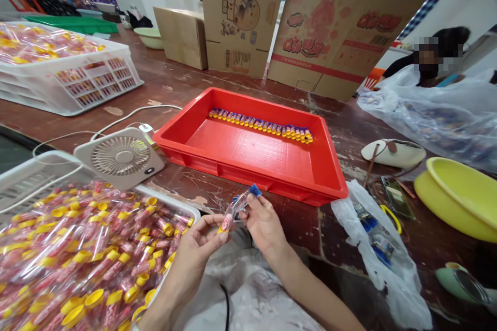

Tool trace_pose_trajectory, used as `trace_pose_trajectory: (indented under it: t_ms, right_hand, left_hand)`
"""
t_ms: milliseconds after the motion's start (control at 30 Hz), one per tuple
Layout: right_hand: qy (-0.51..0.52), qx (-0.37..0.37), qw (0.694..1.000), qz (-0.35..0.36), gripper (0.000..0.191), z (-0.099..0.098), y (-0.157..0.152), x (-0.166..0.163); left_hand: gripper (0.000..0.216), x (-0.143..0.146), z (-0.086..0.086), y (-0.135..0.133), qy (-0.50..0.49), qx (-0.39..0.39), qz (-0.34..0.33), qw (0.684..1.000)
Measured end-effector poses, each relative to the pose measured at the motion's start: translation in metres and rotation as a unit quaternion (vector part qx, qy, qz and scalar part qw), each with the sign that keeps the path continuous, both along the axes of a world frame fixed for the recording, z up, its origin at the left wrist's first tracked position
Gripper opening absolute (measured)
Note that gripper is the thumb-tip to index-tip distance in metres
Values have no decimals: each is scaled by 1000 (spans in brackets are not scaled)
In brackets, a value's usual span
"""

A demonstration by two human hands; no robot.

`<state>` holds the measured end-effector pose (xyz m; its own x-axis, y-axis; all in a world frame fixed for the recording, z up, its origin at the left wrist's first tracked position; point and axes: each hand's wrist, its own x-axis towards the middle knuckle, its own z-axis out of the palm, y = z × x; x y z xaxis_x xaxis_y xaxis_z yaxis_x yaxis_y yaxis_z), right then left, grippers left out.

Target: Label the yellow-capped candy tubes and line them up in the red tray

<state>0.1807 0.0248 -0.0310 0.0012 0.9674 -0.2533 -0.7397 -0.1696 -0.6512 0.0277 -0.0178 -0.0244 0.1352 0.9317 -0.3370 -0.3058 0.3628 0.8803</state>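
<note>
My left hand (202,239) pinches a small pink-and-white tube with a yellow end (225,223), low in front of my lap. A clear plastic sleeve with a blue end (241,201) runs up from the tube, and my right hand (265,225) grips it near that blue end. Whether the sleeve is fully around the tube is hard to make out. Just beyond both hands lies a red tray (248,180). Along its far side runs a row of small blue-and-yellow wrapped tubes (252,123). Left of my hands, many yellow-capped tubes (89,256) fill a white basket (186,206).
A small fan (121,158) with a cable stands left of the tray. On the right are a white plastic bag (404,289) with blue-marked sleeves, a phone (398,196) and a yellow basin (462,201). Cardboard boxes (240,15) stand behind; another person (435,57) sits far right.
</note>
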Motion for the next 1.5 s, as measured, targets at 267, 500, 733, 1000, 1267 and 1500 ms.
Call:
trace_pose_trajectory:
  t_ms: [267, 500, 733, 1000, 1267, 1500]
  right_hand:
    - [-139, 73, 987, 33, 25, -6, -5, -4]
    - [-183, 91, 978, 33, 26, -9, -5, -7]
    - [-204, 109, 968, 97, 31, -12, -8, -7]
    - [-121, 59, 983, 121, 31, -5, -14, -14]
    - [-52, 40, 989, 134, 32, -4, -18, -18]
    - [-46, 22, 992, 119, 33, -3, -22, -29]
  left_hand:
    - [33, -1, 0, 0, 0, 15, -24, 1000]
    - [31, -7, -2, -1, 31, 40, -27, 998]
    - [30, -6, 4, -3, 32, 54, -16, 998]
    - [45, -11, 4, 1, -11, 52, -3, 999]
    - [30, -12, 2, 1, 6, 31, 43, 999]
    - [25, -8, 4, 3, -34, -3, 117, 993]
